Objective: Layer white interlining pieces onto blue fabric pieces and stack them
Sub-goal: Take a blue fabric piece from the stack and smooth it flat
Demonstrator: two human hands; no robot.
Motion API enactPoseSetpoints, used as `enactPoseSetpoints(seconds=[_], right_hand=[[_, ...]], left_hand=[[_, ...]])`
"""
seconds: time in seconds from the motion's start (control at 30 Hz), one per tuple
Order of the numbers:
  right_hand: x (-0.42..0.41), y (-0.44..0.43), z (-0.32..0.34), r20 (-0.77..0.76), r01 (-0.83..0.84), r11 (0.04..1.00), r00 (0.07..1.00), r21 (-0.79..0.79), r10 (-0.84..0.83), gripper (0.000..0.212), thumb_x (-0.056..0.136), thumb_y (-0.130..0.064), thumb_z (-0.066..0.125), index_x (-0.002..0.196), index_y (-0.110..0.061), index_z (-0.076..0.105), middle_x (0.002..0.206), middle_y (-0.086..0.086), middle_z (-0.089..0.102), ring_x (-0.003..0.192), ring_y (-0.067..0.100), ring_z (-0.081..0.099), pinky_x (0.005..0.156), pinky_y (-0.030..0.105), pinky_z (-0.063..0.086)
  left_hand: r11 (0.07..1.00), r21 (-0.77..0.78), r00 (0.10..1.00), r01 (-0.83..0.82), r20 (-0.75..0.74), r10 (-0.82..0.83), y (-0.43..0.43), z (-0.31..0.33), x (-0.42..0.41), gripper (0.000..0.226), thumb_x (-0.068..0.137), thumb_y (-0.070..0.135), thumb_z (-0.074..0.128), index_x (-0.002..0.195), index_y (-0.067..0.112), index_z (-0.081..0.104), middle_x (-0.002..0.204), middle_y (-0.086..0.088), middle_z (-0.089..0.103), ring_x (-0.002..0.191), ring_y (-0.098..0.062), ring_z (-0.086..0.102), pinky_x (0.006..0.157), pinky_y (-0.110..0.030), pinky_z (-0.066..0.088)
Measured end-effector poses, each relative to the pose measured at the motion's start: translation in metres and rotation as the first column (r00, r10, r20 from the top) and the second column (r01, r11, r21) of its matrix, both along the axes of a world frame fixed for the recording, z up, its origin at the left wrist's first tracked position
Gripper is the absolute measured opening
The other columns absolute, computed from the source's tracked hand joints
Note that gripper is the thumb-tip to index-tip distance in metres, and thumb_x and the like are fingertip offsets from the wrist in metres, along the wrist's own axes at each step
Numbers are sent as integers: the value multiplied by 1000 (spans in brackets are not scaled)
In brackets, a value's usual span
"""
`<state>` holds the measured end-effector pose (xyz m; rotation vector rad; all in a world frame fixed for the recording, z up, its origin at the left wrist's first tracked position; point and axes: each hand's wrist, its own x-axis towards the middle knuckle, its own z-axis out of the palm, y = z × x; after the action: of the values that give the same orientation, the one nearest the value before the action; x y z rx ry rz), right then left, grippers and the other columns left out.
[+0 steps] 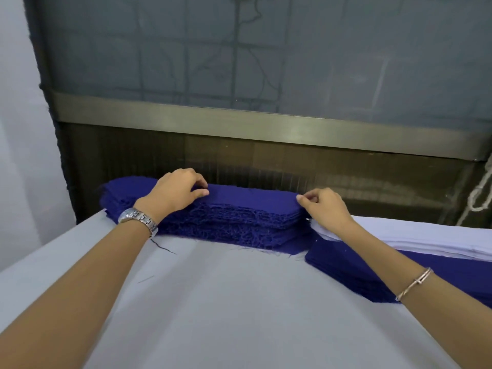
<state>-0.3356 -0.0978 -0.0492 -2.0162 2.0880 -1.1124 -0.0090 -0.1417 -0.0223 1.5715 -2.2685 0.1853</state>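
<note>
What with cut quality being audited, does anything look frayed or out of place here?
The blue fabric stack is badly frayed along its near edge, threads tangled. A loose dark thread lies on the white table cover in front.

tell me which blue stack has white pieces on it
The low blue stack on the right: white interlining lies on it. The taller middle stack is bare blue.

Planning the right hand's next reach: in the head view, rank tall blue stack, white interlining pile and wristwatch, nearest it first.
1. Tall blue stack: right hand pinches its right end.
2. White interlining pile: just right, beneath the wrist.
3. Wristwatch: far left, on left wrist.
</note>
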Motion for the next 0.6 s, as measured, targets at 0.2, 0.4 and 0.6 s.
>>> enactPoseSetpoints(seconds=[0.2,0.4,0.6], right_hand=[[3,-12,-3,68,26,999,997,-23,-25,42,95,-35,66,126,-5,67,120,12,68,112,26,62,93,38,51],[2,-20,6,201,-19,998,979,-68,32,34,91,-22,73,122,-6,67,95,2,65,93,18,61,86,32,49],[5,-27,3,165,-34,999,986,24,30,31,95,-30,68,114,-6,73,89,0,65,88,14,59,79,29,44]], left_hand=[[999,27,1000,-22,6,22,-7,-1,6,32,101,29,54,132,24,61,138,-2,55,127,-23,50,99,-42,46],[1000,19,1000,-1,1,1,-9,0,10,32,101,27,56,132,23,61,137,-1,56,125,-21,51,98,-40,48],[998,63,1000,-10,23,8,-12,1,8,33,102,27,53,134,22,59,140,-2,55,129,-23,49,103,-45,46]])
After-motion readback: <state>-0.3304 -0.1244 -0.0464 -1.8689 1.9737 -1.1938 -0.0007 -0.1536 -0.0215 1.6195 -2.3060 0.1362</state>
